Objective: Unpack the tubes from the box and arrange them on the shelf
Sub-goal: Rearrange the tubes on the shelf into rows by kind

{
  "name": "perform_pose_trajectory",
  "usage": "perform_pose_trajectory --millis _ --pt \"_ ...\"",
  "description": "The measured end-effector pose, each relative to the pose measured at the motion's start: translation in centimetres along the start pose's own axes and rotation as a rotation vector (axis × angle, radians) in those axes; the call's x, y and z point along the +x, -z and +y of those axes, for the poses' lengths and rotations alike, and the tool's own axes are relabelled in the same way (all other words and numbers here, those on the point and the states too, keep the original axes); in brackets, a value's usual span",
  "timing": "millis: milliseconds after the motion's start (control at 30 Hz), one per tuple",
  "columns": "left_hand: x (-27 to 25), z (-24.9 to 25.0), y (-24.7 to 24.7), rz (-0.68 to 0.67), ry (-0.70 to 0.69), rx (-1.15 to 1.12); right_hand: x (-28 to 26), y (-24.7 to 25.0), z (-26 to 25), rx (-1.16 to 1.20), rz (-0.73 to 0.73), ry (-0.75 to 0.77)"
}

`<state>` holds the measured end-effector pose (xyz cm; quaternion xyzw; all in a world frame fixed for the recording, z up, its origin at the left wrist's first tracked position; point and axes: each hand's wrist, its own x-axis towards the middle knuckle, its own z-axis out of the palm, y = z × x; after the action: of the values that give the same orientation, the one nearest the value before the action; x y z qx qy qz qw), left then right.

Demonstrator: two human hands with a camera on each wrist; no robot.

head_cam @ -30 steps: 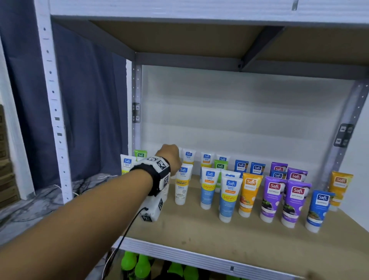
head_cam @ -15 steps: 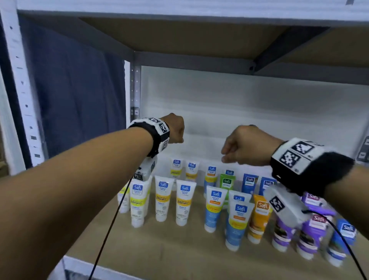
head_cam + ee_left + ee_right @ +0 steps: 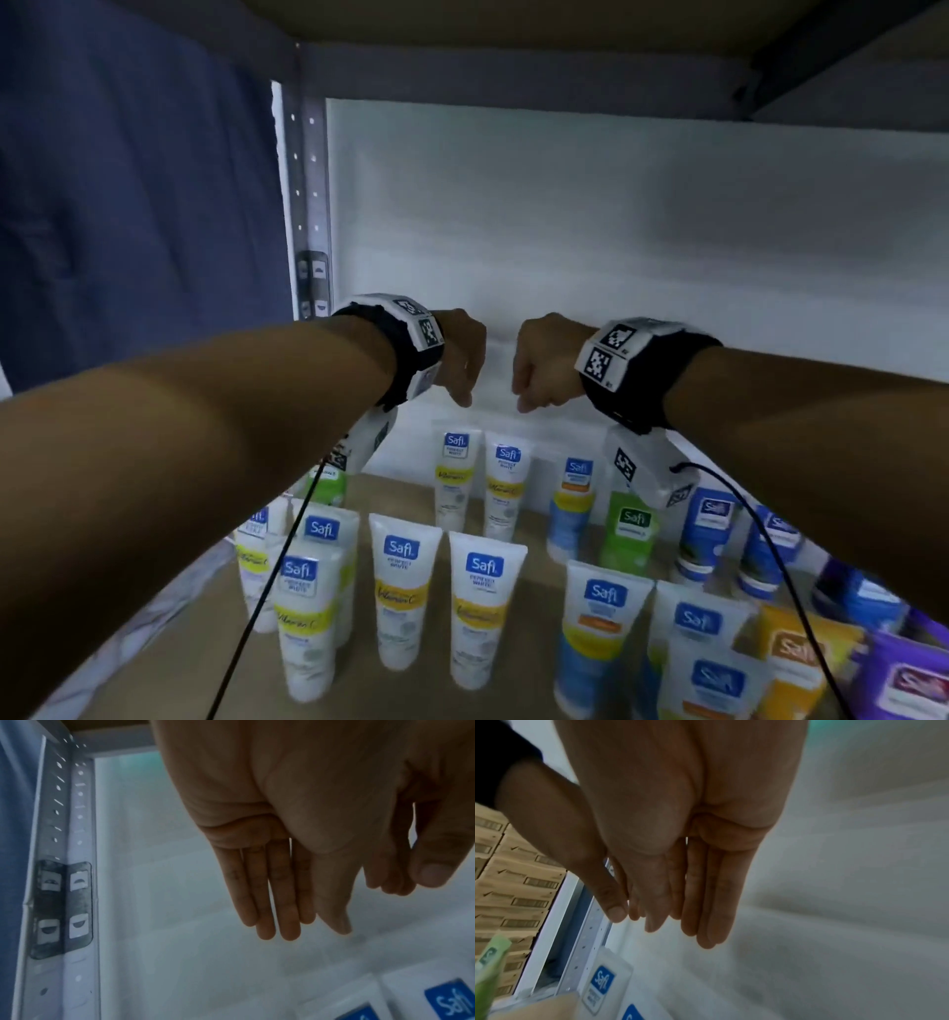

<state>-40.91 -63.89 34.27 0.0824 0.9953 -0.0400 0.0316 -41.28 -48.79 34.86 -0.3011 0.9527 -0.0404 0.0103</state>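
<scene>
Several Safi tubes stand cap-down in rows on the brown shelf board [image 3: 400, 498]: white ones [image 3: 405, 596] at the left, blue-and-white [image 3: 601, 632], green [image 3: 631, 529], orange [image 3: 791, 663] and purple [image 3: 904, 683] toward the right. My left hand [image 3: 462, 360] and right hand [image 3: 539, 360] hang side by side above the back row, a small gap between them. The wrist views show the left hand [image 3: 282, 892] and the right hand [image 3: 693, 892] with straight fingers pointing down and nothing in them. No box is in view.
A white back panel [image 3: 616, 257] closes the shelf behind the hands. A perforated metal upright [image 3: 308, 205] stands at the left, a blue curtain [image 3: 128, 205] beyond it. The upper shelf [image 3: 513, 31] is close overhead. Stacked cardboard boxes [image 3: 513, 882] show in the right wrist view.
My left hand has lifted from the tubes at the left and the right hand has come into view. Both now hang closer together, and the view has moved nearer the shelf.
</scene>
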Motion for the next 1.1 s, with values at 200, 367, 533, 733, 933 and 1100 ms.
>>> perform_pose_trajectory --millis 200,367,533,733,933,1100 --pt "2.5 -0.6 -2.8 -0.212 -0.099 0.032 3.2 -2.9 -0.1 -0.013 -0.162 0.025" --pt "2.7 -0.1 -2.9 -0.242 -0.145 0.096 4.0 -4.2 0.1 -0.062 -0.183 0.098" --pt "1.2 0.7 -1.7 -0.21 -0.155 0.155 2.7 -3.4 -0.4 -0.15 -0.108 0.126" --pt "-2.4 1.8 2.2 -0.082 -0.132 0.131 -1.1 -0.2 -1.7 -0.227 0.028 0.148" --pt "-8.2 3.1 6.7 0.084 -0.144 0.203 -5.6 4.4 -2.9 -0.118 0.172 0.17" --pt "-13.3 4.3 9.1 0.193 -0.105 0.213 -10.1 7.0 -4.4 -0.105 0.251 0.196"
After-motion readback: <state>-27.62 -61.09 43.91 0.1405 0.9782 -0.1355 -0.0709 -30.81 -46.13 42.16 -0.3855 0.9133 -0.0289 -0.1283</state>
